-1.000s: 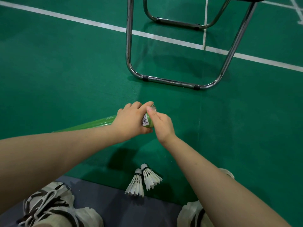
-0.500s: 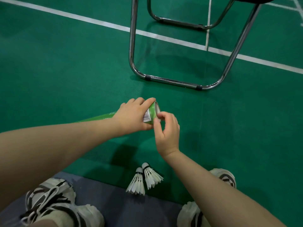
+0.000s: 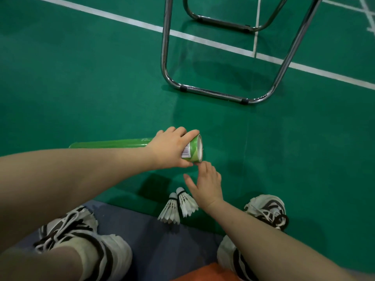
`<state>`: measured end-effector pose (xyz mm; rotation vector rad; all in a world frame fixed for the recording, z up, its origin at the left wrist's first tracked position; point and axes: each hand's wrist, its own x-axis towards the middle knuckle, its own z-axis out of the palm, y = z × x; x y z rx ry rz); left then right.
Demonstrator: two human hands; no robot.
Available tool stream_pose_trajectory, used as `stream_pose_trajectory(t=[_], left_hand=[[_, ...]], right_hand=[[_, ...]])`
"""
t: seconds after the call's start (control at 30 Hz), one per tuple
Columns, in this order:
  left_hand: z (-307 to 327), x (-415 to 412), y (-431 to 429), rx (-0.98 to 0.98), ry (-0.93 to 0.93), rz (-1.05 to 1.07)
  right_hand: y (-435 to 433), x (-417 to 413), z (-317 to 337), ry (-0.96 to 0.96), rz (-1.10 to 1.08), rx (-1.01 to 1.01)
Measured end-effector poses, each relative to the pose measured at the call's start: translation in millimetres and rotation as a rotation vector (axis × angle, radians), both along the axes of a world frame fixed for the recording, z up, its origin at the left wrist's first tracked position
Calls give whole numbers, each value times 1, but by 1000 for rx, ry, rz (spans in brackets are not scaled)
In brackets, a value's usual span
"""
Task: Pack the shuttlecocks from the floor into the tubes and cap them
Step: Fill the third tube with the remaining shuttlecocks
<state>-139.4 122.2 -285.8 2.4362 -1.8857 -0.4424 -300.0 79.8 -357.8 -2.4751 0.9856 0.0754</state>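
**A:** Where's everything sitting right now?

**B:** Left hand point(image 3: 172, 148) is wrapped round the tube point(image 3: 113, 143) right at its open mouth, fingers over the top and thumb underneath. The tube's lying about level, mouth to the right. Can't tell if its far end touches the floor. Right hand point(image 3: 207, 185) is just below the mouth with fingers loose and spread, nothing in it. Two shuttlecocks point(image 3: 171, 209) lie side by side on the floor, on the near side of the tube, corks pointing toward it, just beside the right wrist.

**A:** How would you pick those up?

**B:** By the cork, I'd say, a thumb-and-finger pinch. They weigh nothing, and the feathers probably bend or snap if you squeeze the skirt. Cork goes into the mouth first so they nest.

**A:** And the tube?

**B:** Looks light, thin-walled and glossy, so likely a bit slick. Holding it near the mouth keeps the opening steady. I wouldn't crush down though, it might go oval.

**A:** Cap?

**B:** Can't see one anywhere.
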Motion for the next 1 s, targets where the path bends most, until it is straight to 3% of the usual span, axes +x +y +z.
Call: stream_pose_trajectory(t=[0.23,0.5,0.7,0.8,0.93,1.0], left_hand=[[0,-5,9,1,-3,-10],[-1,-8,12,23,-2,-29],[-3,-7,11,36,-2,-37],[-3,-6,10,27,-1,-30],[-2,-3,7,9,-7,-14],[-1,-1,7,2,1,-4]], right_hand=[[38,-26,-17,285,129,27],[36,-28,-24,344,154,-8],[31,-22,-27,413,45,163],[17,-21,-20,238,-210,417],[-29,-17,-5,-137,-676,576],[-53,-16,10,-401,-970,828]])
